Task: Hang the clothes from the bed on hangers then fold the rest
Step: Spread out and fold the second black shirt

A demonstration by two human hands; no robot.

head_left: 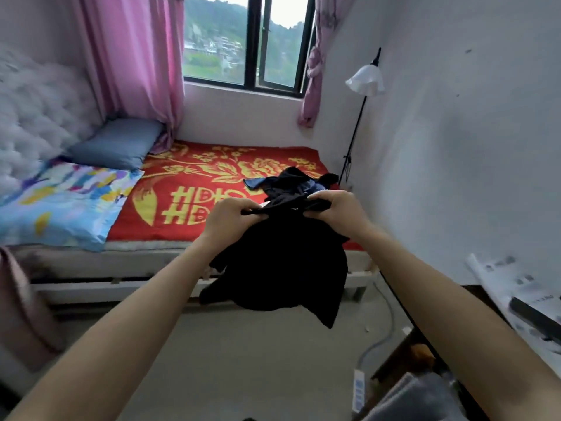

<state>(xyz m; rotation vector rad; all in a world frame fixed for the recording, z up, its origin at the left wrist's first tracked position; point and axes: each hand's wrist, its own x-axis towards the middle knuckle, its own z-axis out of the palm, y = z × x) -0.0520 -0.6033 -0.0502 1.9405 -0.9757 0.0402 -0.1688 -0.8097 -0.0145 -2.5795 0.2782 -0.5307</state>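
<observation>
Black garment: hanging with its long axis vertical, top edge stretching left to right, in the air before the bed.
Left hand: pinching the top edge, fingers curling.
Right hand: gripping the same edge, fingers curling.
Pile of clothes: lying on the red blanket, just behind the hands.
Floor lamp: standing against the wall, beside the bed.
Blue pillow: resting at the bed's head.

Your black garment hides a stretch of the bed frame along its near rail, and the near part of the pile of dark clothes behind it. On your left hand and right hand, the fingertips curl out of sight in its bunched top edge. The tufted headboard, far left, is blurred and cut off. Print on the papers, near right, is unreadable.
</observation>
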